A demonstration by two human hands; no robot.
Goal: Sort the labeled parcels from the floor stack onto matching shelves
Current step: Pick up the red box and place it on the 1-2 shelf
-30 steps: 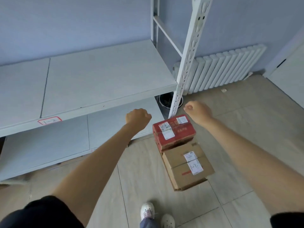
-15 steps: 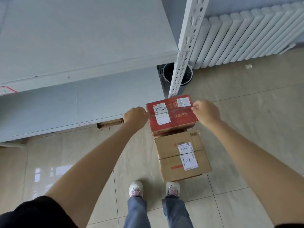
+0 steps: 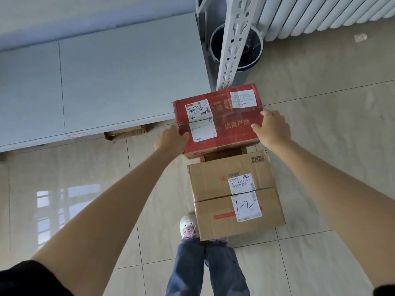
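Red parcel [image 3: 218, 118] shows yellow print "优良产地" on top; its white label [image 3: 198, 110] reads roughly "M003-00", the other labels are too blurred. Brown parcel [image 3: 237, 195] has a shipping label [image 3: 241, 183] reading "507 P804 304", and below it a white label [image 3: 248, 207] with handwritten "1-2".

Red parcel [image 3: 220, 122] with white labels, brown parcel [image 3: 235, 195], beige tiled floor [image 3: 320, 124], white radiator [image 3: 320, 13].
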